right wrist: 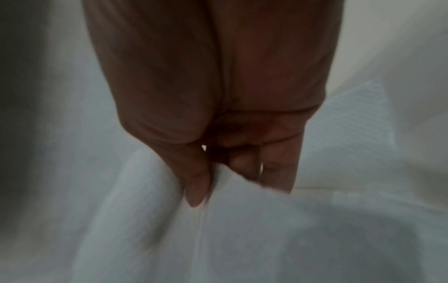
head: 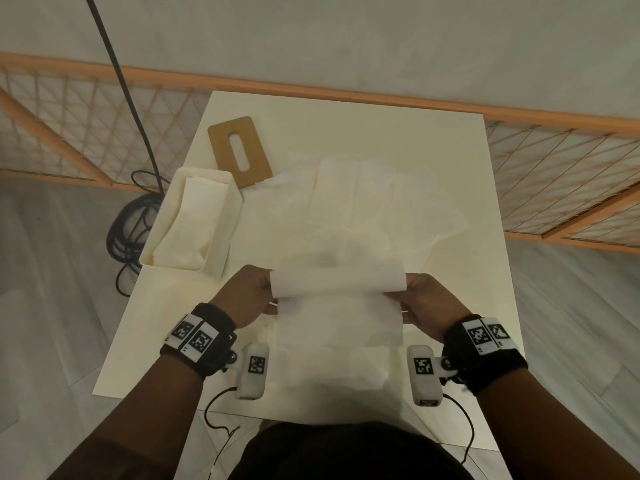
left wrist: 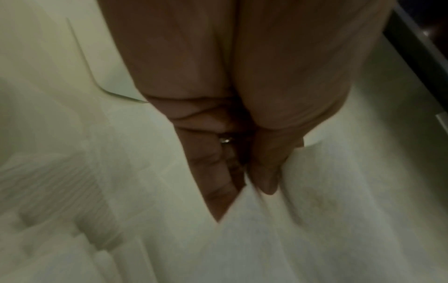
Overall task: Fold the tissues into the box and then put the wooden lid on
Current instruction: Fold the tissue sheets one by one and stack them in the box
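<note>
Both grips pinch tissue [head: 337, 289] | left hand [head: 247, 294], right hand [head: 427, 301] | fingertips hidden, fold seemingly half-rolled

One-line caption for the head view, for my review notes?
Both hands, left hand and right hand, fold a tissue beside the open box; wooden lid lies apart.

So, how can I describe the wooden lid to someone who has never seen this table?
Start at the white table and go to its far left corner. Just beyond the open white box of folded tissues lies the wooden lid, flat on the tabletop. It is the only brown thing there, with a long slot through its middle.
</note>
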`<state>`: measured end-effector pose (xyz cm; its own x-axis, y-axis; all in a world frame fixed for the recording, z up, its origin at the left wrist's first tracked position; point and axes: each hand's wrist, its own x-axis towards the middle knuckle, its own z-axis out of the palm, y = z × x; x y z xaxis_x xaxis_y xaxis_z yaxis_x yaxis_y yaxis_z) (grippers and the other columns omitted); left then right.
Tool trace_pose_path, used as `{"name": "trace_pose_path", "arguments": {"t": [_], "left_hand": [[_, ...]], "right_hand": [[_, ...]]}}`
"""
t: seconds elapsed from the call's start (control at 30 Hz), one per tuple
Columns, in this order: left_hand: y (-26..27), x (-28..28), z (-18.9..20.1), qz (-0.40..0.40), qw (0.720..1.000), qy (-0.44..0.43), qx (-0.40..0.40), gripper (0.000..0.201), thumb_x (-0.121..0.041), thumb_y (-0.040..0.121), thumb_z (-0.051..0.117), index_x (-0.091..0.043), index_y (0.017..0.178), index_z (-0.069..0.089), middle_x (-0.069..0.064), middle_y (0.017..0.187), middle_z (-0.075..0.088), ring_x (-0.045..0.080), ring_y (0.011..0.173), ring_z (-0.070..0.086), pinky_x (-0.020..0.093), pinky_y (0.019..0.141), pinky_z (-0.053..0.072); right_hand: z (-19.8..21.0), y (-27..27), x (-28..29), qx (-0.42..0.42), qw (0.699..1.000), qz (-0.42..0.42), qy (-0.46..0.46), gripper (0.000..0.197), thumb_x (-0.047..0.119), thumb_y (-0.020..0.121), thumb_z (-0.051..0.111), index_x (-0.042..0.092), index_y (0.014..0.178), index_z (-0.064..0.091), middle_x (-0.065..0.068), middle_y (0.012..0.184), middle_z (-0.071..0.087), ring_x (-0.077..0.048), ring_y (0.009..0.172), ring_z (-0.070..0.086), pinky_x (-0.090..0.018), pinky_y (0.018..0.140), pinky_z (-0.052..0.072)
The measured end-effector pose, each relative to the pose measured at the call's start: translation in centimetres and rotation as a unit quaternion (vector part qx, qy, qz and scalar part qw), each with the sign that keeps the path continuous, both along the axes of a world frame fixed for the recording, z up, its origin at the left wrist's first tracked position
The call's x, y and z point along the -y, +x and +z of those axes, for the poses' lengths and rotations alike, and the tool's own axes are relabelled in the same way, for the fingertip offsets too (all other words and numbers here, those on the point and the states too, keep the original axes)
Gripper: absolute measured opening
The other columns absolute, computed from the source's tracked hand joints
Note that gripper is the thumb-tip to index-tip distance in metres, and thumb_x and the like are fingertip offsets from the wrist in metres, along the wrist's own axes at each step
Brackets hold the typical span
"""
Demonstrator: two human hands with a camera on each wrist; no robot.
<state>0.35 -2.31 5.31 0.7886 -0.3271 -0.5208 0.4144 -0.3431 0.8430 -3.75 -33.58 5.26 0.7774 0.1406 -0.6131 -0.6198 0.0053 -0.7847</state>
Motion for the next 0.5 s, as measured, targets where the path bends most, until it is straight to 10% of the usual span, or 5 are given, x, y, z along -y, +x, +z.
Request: {"name": "trace_pose_path", "arguments": {"t": [0.1, 0.3, 0.4, 0.5], "left_hand": [[-0.2, -0.3, 0.1, -0.054, 0.998, 0.026, 0.014, 0.073, 0.026, 0.082, 0.056, -0.042, 0.084, 0.082, -0.014, 0.102, 0.077, 0.021, 0.11, 0.07, 0.033, 0.087, 0.06], [-1.1, -0.8, -0.9, 0.001, 0.992, -0.084, -0.097, 0.037, 0.014, 0.088, 0.056, -0.012, 0.094, 0.081, 0.002, 0.113, 0.075, 0.034, 0.113, 0.067, 0.036, 0.091, 0.056], [-1.9, -1.2, -1.7, 0.035, 0.965, -0.173, -0.193, 0.034, -0.007, 0.065, 0.064, -0.003, 0.098, 0.075, 0.014, 0.117, 0.07, 0.037, 0.108, 0.064, 0.04, 0.086, 0.056], [-3.0, -0.7, -2.7, 0.05, 0.975, -0.128, -0.172, 0.018, -0.02, 0.085, 0.072, -0.009, 0.099, 0.073, 0.012, 0.111, 0.068, 0.029, 0.095, 0.065, 0.04, 0.081, 0.056]], "right_hand": [[0.0, -0.1, 0.2, 0.004, 0.998, 0.048, -0.032, 0.018, 0.002, 0.096, 0.063, 0.004, 0.105, 0.077, -0.018, 0.108, 0.076, -0.034, 0.099, 0.074, -0.038, 0.083, 0.061], [-0.4, -0.8, 0.4, -0.053, 0.997, 0.035, 0.049, 0.049, -0.018, 0.088, 0.033, 0.004, 0.106, 0.073, -0.017, 0.118, 0.072, -0.032, 0.104, 0.07, -0.038, 0.082, 0.059], [-0.7, -1.5, 0.5, -0.109, 0.987, -0.005, 0.119, 0.049, -0.002, 0.082, 0.034, 0.0, 0.113, 0.071, -0.02, 0.113, 0.07, -0.034, 0.096, 0.066, -0.039, 0.079, 0.055], [-1.4, -2.7, 0.0, -0.12, 0.987, -0.004, 0.106, 0.034, 0.017, 0.099, 0.047, 0.004, 0.119, 0.07, -0.02, 0.116, 0.071, -0.033, 0.096, 0.068, -0.042, 0.085, 0.053]]}}
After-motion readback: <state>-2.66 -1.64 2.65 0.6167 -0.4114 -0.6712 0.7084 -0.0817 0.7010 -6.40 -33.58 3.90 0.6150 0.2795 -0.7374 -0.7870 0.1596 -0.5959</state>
